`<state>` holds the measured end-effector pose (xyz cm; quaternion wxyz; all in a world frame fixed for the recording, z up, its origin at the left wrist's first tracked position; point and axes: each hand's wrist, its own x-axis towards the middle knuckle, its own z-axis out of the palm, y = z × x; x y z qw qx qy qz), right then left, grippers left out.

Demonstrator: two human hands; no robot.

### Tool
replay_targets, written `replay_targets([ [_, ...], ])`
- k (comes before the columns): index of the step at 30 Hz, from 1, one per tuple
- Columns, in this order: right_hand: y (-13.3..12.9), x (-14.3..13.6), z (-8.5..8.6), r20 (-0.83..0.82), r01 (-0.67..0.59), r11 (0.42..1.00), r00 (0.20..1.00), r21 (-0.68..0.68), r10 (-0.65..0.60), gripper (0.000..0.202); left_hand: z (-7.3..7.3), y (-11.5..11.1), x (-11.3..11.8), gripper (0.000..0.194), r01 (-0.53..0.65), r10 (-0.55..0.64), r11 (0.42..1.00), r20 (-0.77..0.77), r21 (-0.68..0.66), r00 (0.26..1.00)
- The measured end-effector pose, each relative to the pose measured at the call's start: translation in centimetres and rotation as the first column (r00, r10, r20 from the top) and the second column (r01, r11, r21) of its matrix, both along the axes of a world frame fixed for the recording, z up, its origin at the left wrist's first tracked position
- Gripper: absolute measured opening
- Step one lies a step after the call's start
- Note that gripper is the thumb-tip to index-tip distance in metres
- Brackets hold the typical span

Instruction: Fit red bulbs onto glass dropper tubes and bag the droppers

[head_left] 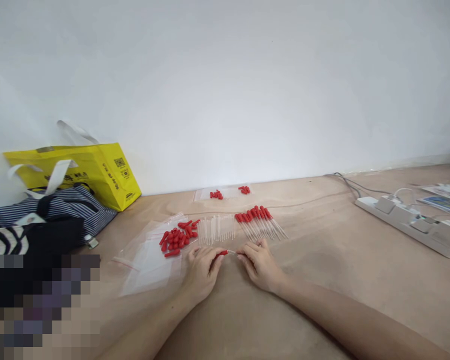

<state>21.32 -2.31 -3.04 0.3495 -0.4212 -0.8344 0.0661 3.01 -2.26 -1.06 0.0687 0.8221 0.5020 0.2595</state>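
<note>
My left hand (203,267) pinches a red rubber bulb (222,253) between thumb and fingers. From the other side, my right hand (260,264) grips a thin clear dropper tube (231,252), whose end meets the bulb. How deep the tube sits inside cannot be seen. Just beyond my hands lies a row of bare dropper tubes (216,229). To its right rest several droppers with red bulbs fitted (260,222), side by side at a slant. A heap of loose red bulbs (177,238) lies to the left on clear plastic bags (146,275).
Near the wall, small red bulbs (216,195) lie on another clear bag. A yellow bag (78,165) and a striped bag (67,207) stand at the left. On the right are a white power strip (405,222) with cables and some printed papers (444,200).
</note>
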Motion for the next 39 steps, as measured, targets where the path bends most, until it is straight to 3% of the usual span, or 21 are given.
replay_targets([
  [7, -0.8, -0.5, 0.4, -0.036, -0.042, 0.999, 0.998, 0.031, 0.043, 0.022, -0.3, -0.2, -0.2, 0.02, 0.02, -0.026, 0.996, 0.067, 0.087, 0.997],
  [14, -0.5, 0.0, 0.6, 0.034, -0.057, 0.98, 0.998, 0.188, 0.051, 0.021, 0.1, -0.6, -0.3, 0.019, 0.105, -0.108, 0.983, 0.013, 0.148, 0.994],
  [21, -0.4, -0.1, 0.7, 0.08, -0.127, 0.973, 0.99, 0.194, 0.113, 0.02, 0.2, -1.1, 0.0, 0.016, 0.175, -0.175, 0.957, -0.019, 0.23, 0.984],
  [32, 0.3, 0.2, 0.9, 0.149, -0.22, 0.968, 0.968, 0.12, 0.202, 0.019, 0.3, -0.8, -0.2, 0.016, 0.16, -0.157, 0.982, -0.03, 0.106, 0.987],
  [36, 0.5, 1.1, 1.4, 0.23, -0.157, 0.976, 0.966, 0.153, 0.119, 0.016, 0.0, -0.2, -1.0, 0.015, 0.11, -0.105, 0.989, -0.046, 0.102, 0.993],
  [39, 1.1, 1.5, 1.2, 0.203, 0.016, 0.987, 0.978, 0.162, -0.049, 0.017, -0.3, 0.2, -1.4, 0.029, -0.01, 0.011, 0.991, -0.001, 0.137, 1.0],
])
